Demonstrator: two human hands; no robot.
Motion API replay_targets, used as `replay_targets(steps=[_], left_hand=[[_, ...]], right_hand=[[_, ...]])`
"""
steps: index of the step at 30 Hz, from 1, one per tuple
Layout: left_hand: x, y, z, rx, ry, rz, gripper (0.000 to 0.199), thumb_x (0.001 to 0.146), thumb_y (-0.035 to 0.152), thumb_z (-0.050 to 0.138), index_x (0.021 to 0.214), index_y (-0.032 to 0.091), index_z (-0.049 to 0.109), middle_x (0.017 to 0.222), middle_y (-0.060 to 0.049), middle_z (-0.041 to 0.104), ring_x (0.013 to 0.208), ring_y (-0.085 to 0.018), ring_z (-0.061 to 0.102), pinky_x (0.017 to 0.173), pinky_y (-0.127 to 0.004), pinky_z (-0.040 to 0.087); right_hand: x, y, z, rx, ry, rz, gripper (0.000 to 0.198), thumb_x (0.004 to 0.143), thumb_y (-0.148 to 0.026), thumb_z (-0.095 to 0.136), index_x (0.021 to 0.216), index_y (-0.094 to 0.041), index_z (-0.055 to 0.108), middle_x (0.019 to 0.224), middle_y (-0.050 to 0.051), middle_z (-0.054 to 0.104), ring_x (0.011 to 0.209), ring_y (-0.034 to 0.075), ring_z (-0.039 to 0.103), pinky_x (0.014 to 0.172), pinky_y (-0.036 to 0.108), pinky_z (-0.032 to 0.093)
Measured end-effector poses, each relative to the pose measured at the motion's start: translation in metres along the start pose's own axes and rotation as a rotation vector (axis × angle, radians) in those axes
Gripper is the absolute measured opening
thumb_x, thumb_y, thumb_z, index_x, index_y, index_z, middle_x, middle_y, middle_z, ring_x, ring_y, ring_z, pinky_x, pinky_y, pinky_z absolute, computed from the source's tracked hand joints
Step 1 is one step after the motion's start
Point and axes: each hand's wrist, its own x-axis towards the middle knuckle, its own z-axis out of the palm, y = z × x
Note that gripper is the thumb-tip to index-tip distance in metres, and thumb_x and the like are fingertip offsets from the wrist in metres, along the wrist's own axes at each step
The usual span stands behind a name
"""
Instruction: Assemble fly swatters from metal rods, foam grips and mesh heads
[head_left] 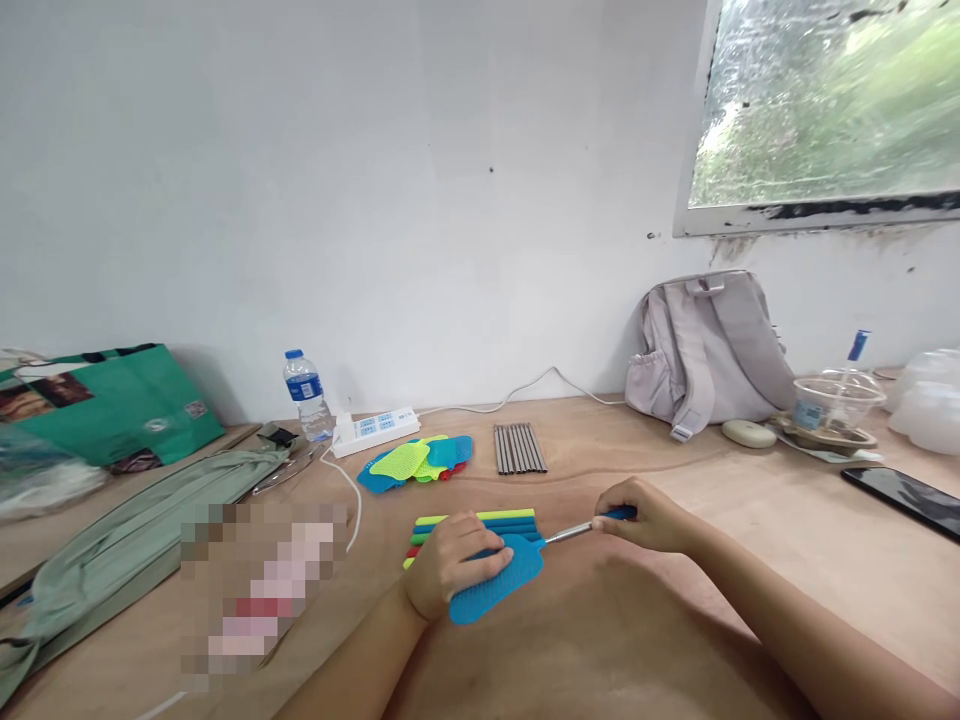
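A blue fly swatter [517, 568] with a perforated head, a short metal rod and a blue handle spans the space between my hands. My left hand [459, 562] is closed on the swatter's head. My right hand [651, 512] grips the handle end, where the rod meets it. Just behind my left hand, several coloured handle tubes [510, 517] in yellow, blue, green and red lie side by side, partly hidden by it. Farther back is a pile of loose swatter heads [409, 460] in blue, yellow and red. Several metal rods [520, 449] lie in a row to its right.
A white power strip [379, 431] and a water bottle [307, 395] stand near the wall. To the left lie a green bag [142, 400] and a grey-green cloth bag [142, 530]. On the right are a backpack [705, 350], a plastic cup [836, 400] and a phone [904, 497].
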Motion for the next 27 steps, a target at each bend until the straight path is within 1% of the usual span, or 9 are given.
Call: replay_targets(steps=[3, 5, 9, 11, 13, 17, 20, 23, 27], left_hand=[[0.000, 0.000, 0.000, -0.049, -0.003, -0.080, 0.018, 0.081, 0.016, 0.046, 0.096, 0.021, 0.055, 0.081, -0.005, 0.065, 0.072, -0.015, 0.057, 0.067, -0.030, 0.043], [0.000, -0.002, 0.002, -0.100, 0.041, -0.262, 0.017, 0.077, 0.018, 0.051, 0.093, 0.021, 0.056, 0.081, -0.004, 0.063, 0.074, -0.015, 0.057, 0.069, -0.029, 0.043], [-0.002, -0.012, 0.007, -0.095, 0.243, -0.686, 0.027, 0.070, 0.015, 0.053, 0.096, 0.020, 0.051, 0.088, -0.004, 0.059, 0.080, -0.016, 0.056, 0.071, -0.029, 0.045], [-0.005, -0.019, 0.007, -0.044, 0.353, -0.818, 0.028, 0.071, 0.015, 0.050, 0.099, 0.020, 0.048, 0.092, -0.004, 0.057, 0.081, -0.016, 0.055, 0.072, -0.030, 0.045], [-0.010, -0.027, 0.006, 0.003, 0.421, -0.905, 0.024, 0.073, 0.017, 0.049, 0.097, 0.020, 0.048, 0.091, -0.004, 0.056, 0.077, -0.015, 0.054, 0.070, -0.029, 0.044], [-0.016, -0.035, 0.003, 0.034, 0.450, -0.971, 0.010, 0.074, 0.016, 0.047, 0.084, 0.020, 0.049, 0.082, -0.001, 0.053, 0.066, -0.012, 0.050, 0.064, -0.027, 0.043], [-0.015, -0.033, 0.004, 0.024, 0.441, -0.979, 0.007, 0.074, 0.015, 0.046, 0.080, 0.020, 0.048, 0.079, 0.000, 0.049, 0.063, -0.012, 0.047, 0.060, -0.025, 0.043], [-0.012, -0.028, 0.005, 0.024, 0.366, -0.958, 0.007, 0.074, 0.015, 0.045, 0.078, 0.020, 0.048, 0.079, -0.001, 0.049, 0.064, -0.012, 0.047, 0.061, -0.026, 0.042], [-0.008, -0.023, 0.005, 0.039, 0.288, -0.930, 0.009, 0.075, 0.014, 0.042, 0.077, 0.020, 0.048, 0.080, -0.001, 0.049, 0.066, -0.013, 0.047, 0.065, -0.027, 0.041]], right_hand=[[0.001, 0.003, 0.003, -0.010, 0.022, 0.008, 0.033, 0.076, -0.044, 0.051, 0.063, -0.015, 0.059, 0.052, -0.002, 0.049, 0.048, 0.008, 0.039, 0.046, 0.021, 0.027], [0.004, 0.006, 0.007, -0.017, 0.056, 0.024, 0.033, 0.078, -0.043, 0.049, 0.064, -0.015, 0.059, 0.053, -0.002, 0.049, 0.049, 0.009, 0.041, 0.047, 0.021, 0.029], [0.009, 0.022, 0.010, -0.002, 0.153, 0.076, 0.032, 0.079, -0.044, 0.047, 0.071, -0.017, 0.061, 0.064, 0.001, 0.059, 0.059, 0.012, 0.050, 0.054, 0.023, 0.036], [0.008, 0.036, 0.006, -0.033, 0.237, 0.141, 0.032, 0.077, -0.046, 0.048, 0.075, -0.018, 0.062, 0.070, 0.002, 0.063, 0.063, 0.014, 0.053, 0.058, 0.024, 0.038], [0.004, 0.053, -0.003, -0.104, 0.351, 0.263, 0.032, 0.076, -0.048, 0.047, 0.079, -0.021, 0.063, 0.073, 0.002, 0.065, 0.065, 0.016, 0.055, 0.059, 0.025, 0.039], [-0.014, 0.087, -0.026, -0.284, 0.531, 0.596, 0.032, 0.074, -0.050, 0.046, 0.084, -0.025, 0.064, 0.083, 0.003, 0.067, 0.074, 0.020, 0.059, 0.059, 0.027, 0.039], [-0.031, 0.109, -0.041, -0.404, 0.527, 0.784, 0.034, 0.072, -0.052, 0.046, 0.082, -0.026, 0.065, 0.085, 0.005, 0.067, 0.079, 0.024, 0.060, 0.058, 0.029, 0.039], [-0.045, 0.125, -0.050, -0.438, 0.537, 0.904, 0.035, 0.069, -0.052, 0.047, 0.082, -0.025, 0.066, 0.086, 0.007, 0.067, 0.082, 0.027, 0.060, 0.058, 0.031, 0.040], [-0.057, 0.139, -0.059, -0.377, 0.538, 0.984, 0.028, 0.066, -0.039, 0.051, 0.084, -0.023, 0.064, 0.085, 0.008, 0.068, 0.080, 0.027, 0.060, 0.059, 0.031, 0.041]])
